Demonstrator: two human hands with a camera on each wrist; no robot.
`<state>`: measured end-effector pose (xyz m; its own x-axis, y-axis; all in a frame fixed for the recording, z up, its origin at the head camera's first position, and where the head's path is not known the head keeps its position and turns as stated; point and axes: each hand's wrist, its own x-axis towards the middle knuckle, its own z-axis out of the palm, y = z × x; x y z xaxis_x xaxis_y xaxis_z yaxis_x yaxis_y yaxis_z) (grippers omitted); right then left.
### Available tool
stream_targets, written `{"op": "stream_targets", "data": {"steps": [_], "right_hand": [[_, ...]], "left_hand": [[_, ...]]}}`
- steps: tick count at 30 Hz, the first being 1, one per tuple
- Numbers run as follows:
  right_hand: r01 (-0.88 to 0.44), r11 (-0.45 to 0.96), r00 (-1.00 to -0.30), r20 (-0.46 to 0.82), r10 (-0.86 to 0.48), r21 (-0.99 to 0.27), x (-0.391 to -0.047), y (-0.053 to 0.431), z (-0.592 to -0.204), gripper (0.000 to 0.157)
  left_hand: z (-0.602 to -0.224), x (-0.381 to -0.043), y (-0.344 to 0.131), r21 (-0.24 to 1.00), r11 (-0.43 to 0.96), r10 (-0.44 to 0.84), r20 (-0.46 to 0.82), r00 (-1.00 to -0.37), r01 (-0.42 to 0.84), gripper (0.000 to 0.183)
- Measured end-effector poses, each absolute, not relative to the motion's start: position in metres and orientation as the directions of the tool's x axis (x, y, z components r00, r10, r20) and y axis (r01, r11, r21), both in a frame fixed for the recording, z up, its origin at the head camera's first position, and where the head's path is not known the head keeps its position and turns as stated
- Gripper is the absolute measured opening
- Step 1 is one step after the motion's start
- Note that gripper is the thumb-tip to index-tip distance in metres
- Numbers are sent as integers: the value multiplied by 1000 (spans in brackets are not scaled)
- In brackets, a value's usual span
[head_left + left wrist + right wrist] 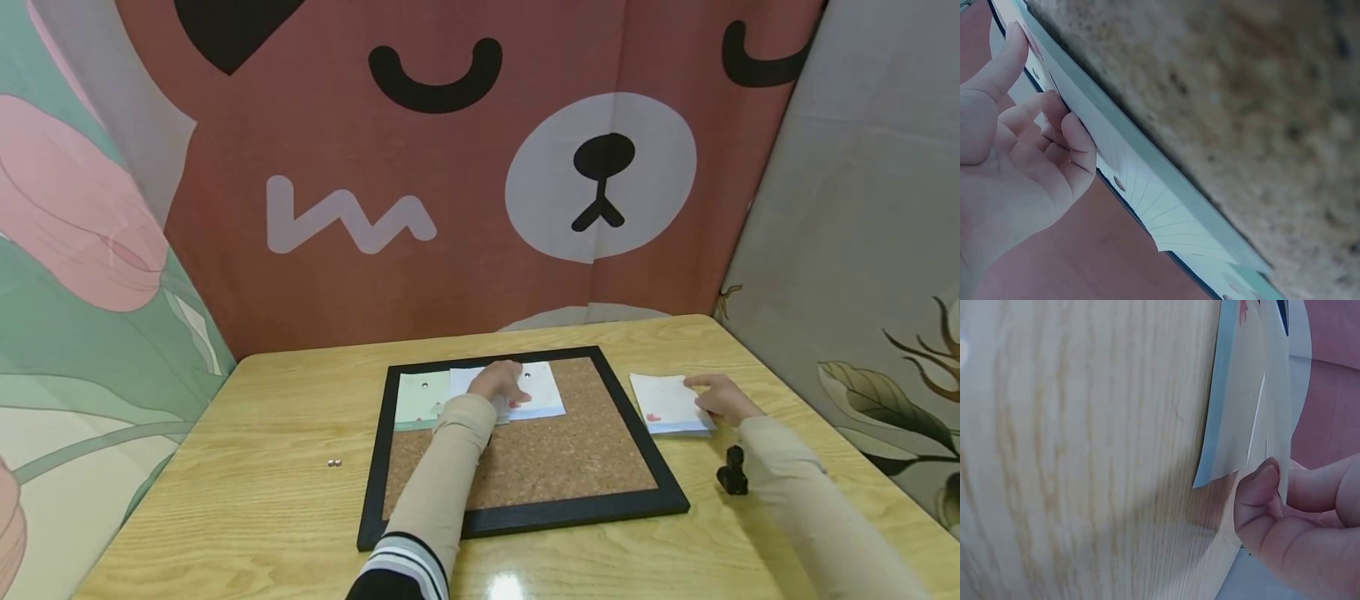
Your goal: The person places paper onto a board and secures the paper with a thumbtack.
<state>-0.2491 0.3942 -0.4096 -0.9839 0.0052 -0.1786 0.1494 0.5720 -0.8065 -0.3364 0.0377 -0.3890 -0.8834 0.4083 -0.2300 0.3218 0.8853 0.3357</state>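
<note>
My left hand [495, 382] rests on a white sheet [543, 400] at the top of a cork board [555, 467]. In the left wrist view its thumb [1007, 62] lies extended along the paper, and the other fingers bend against the sheet. A silver thumbtack [527, 375] sits near that sheet's top edge. A pale green sheet [411, 402] with its own thumbtack [425, 385] lies partly under the white one. Right of the board, my right hand [726, 398] pinches the edge of a white sheet [1279, 406] from a small stack of paper [663, 400].
Two silver thumbtacks [334, 462] lie on the wooden table [285, 500], left of the board. A black frame [577, 508] borders the cork. Behind the table hangs a curtain [450, 292] with a bear face; patterned cloth [862, 250] hangs at the right.
</note>
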Motion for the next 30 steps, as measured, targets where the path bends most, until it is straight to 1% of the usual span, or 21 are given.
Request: {"op": "stream_targets", "data": {"steps": [3, 9, 12, 16, 24, 27, 30], "right_hand": [[154, 537, -983, -186, -5, -830, -253, 403, -413, 51], [207, 573, -975, -215, 54, -793, -242, 394, -397, 52], [195, 586, -977, -210, 42, -787, -237, 391, -391, 51], [175, 587, -980, -196, 29, -791, -235, 390, -389, 51], [111, 505, -989, -146, -30, -856, -230, 382, -385, 56], [95, 502, -990, -136, -46, -860, -231, 378, -384, 55], [108, 486, -987, -153, -53, -867, -232, 372, -383, 54]], "left_hand": [[-389, -336, 37, 332, 882, 420, -235, -877, 333, 33], [-386, -334, 37, 329, 879, 430, -233, -872, 345, 35], [-385, -334, 36, 329, 874, 441, -232, -867, 357, 31], [-385, -335, 35, 327, 868, 457, -233, -858, 373, 30], [-386, -338, 35, 326, 863, 468, -225, -855, 387, 30], [-386, -339, 35, 325, 858, 475, -212, -854, 396, 31], [-386, -339, 35, 325, 856, 479, -203, -854, 402, 32]]}}
